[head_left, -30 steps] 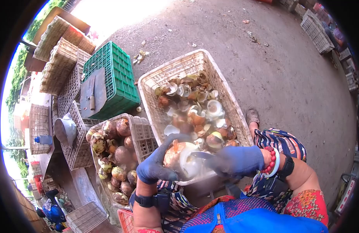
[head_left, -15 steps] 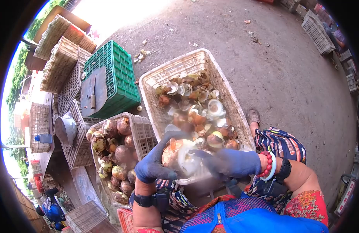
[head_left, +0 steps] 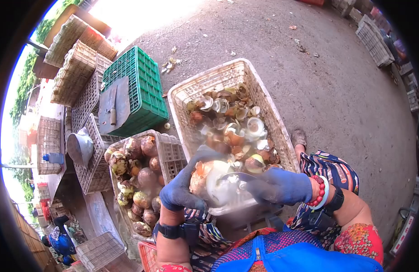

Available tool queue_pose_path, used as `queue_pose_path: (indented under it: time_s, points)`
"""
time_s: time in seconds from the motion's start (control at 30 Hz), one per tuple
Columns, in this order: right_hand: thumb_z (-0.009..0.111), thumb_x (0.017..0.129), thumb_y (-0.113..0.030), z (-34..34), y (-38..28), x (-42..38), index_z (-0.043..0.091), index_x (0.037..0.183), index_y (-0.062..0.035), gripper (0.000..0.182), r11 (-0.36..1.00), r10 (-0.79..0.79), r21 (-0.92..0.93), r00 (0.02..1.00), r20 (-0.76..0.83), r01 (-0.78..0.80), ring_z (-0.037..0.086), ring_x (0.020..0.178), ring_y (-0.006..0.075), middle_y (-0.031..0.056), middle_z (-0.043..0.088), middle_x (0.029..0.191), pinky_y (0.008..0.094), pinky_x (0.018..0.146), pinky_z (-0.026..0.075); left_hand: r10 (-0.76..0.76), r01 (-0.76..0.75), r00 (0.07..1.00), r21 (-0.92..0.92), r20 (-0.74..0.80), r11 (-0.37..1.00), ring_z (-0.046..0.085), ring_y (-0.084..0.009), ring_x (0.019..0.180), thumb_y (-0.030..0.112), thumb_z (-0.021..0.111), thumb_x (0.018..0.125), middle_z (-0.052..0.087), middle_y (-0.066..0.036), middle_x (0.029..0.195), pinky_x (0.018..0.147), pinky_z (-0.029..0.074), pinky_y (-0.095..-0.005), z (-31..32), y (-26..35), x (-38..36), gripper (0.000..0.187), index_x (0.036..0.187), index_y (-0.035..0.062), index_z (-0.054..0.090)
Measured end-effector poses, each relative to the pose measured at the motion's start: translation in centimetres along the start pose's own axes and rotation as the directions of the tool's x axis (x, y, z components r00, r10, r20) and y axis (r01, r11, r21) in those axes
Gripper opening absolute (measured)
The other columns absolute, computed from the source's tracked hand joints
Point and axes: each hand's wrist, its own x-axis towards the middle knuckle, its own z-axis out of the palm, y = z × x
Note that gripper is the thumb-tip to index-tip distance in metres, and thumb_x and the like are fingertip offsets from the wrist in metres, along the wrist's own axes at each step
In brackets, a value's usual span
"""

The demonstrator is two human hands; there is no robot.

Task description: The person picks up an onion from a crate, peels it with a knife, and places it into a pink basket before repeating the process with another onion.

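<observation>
My left hand [head_left: 178, 187], in a blue glove with a dark palm, is closed around a large onion [head_left: 201, 177]. Brown skin covers the onion's left side, while its right side is pale and peeled. My right hand [head_left: 280, 186], gloved the same way, grips a knife [head_left: 239, 176] whose blade lies against the pale side; the handle is hidden in my fingers. Both hands are over the near end of a whitish plastic crate [head_left: 275, 109] holding onion peels [head_left: 234, 136] and cut ends. Haze on the lens blurs the middle.
To the left, a second crate [head_left: 171, 156] is filled with unpeeled onions [head_left: 148, 177]. Behind it a green crate [head_left: 150, 97] carries a dark board and another knife [head_left: 113, 113]. A metal bowl [head_left: 80, 147] and stacked crates [head_left: 73, 68] stand farther left. Another person [head_left: 62, 242] is at lower left.
My right hand has shifted slightly, and the knife blade now shows more clearly across the onion's pale side. The left hand still holds the onion. The whole view has moved a little.
</observation>
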Motion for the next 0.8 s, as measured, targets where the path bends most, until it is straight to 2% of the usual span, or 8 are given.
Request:
queue_pose_path:
  time_s: [0.2,0.33,0.43,0.47,0.57,0.7,0.73,0.8]
  points:
    - [0.046,0.103,-0.051,1.1,1.4,0.2,0.067,0.111,-0.0012,0.054,0.976,-0.154,-0.168,0.984,-0.089,0.138,0.061,0.068,0.0187,0.0113,0.060,0.069,0.0338,0.065,0.048,-0.032,0.031,0.999,0.049,0.032,0.998,0.043,-0.0225,0.131,0.035,0.097,0.044,0.049,-0.012,0.137,0.113,0.028,-0.0355,0.0,-0.2,0.3,0.116,0.141,-0.0016,0.046]
    - [0.048,0.102,-0.052,0.5,2.2,0.4,0.066,0.103,-0.0043,0.051,0.962,-0.091,0.272,0.970,0.226,0.026,0.059,0.056,0.0148,0.0034,0.057,0.063,0.0296,0.053,0.046,-0.066,0.064,0.997,0.070,0.040,0.995,0.044,-0.0217,0.132,0.034,0.099,0.044,0.050,-0.011,0.139,0.113,0.030,-0.0359,0.2,-0.1,-0.1,0.119,0.143,-0.0025,0.042]
    - [0.048,0.102,-0.051,0.7,2.8,0.1,0.060,0.088,-0.0087,0.046,0.790,-0.066,0.539,0.833,0.550,-0.293,0.047,0.042,0.0095,-0.0021,0.050,0.060,0.0242,0.039,0.039,-0.021,0.020,0.999,0.042,0.028,0.999,0.045,-0.0213,0.131,0.034,0.100,0.042,0.050,-0.011,0.139,0.112,0.033,-0.0365,0.5,0.0,-0.3,0.124,0.144,-0.0029,0.039]
    - [0.047,0.103,-0.049,1.7,3.1,-0.2,0.052,0.078,-0.0114,0.045,0.621,-0.143,0.701,0.828,0.543,-0.352,0.039,0.034,0.0090,-0.0017,0.047,0.058,0.0233,0.031,0.033,-0.024,0.024,1.000,-0.008,-0.001,1.000,0.046,-0.0213,0.131,0.034,0.100,0.042,0.050,-0.011,0.140,0.111,0.034,-0.0369,0.5,0.1,-0.2,0.126,0.144,-0.0028,0.039]
    - [0.045,0.104,-0.049,0.2,0.0,-1.2,0.051,0.078,-0.0108,0.047,0.463,-0.077,0.797,0.878,0.472,-0.388,0.039,0.034,0.0090,-0.0016,0.046,0.057,0.0236,0.031,0.035,-0.009,0.009,1.000,0.053,-0.004,0.999,0.045,-0.0218,0.132,0.034,0.101,0.040,0.048,-0.012,0.142,0.112,0.034,-0.0374,-0.2,0.2,-0.1,0.130,0.146,-0.0027,0.035]
    - [0.043,0.104,-0.051,-1.0,-1.7,-0.8,0.056,0.080,-0.0096,0.049,0.880,0.101,0.422,0.954,0.282,-0.218,0.049,0.042,0.0103,-0.0003,0.052,0.061,0.0268,0.038,0.038,-0.010,0.008,1.000,0.074,0.028,0.997,0.044,-0.0226,0.133,0.033,0.101,0.041,0.047,-0.013,0.144,0.113,0.032,-0.0375,-0.4,-0.1,-0.3,0.130,0.147,-0.0020,0.034]
    - [0.045,0.104,-0.050,-0.5,-0.7,-0.2,0.059,0.080,-0.0060,0.052,0.961,0.041,0.251,0.958,0.284,-0.116,0.056,0.047,0.0178,0.0073,0.057,0.061,0.0308,0.043,0.041,0.011,-0.015,0.999,0.078,0.052,0.997,0.044,-0.0229,0.134,0.032,0.100,0.041,0.047,-0.013,0.144,0.113,0.032,-0.0375,-0.7,-0.4,-0.2,0.130,0.147,-0.0018,0.034]
    - [0.049,0.103,-0.046,0.4,0.7,0.5,0.061,0.081,-0.0045,0.048,0.990,-0.142,-0.047,0.976,-0.162,0.136,0.058,0.050,0.0249,0.0130,0.057,0.061,0.0348,0.047,0.044,0.015,-0.020,0.999,0.104,0.047,0.994,0.044,-0.0237,0.134,0.031,0.100,0.041,0.047,-0.012,0.144,0.113,0.032,-0.0377,-1.1,-0.7,0.0,0.130,0.147,-0.0015,0.034]
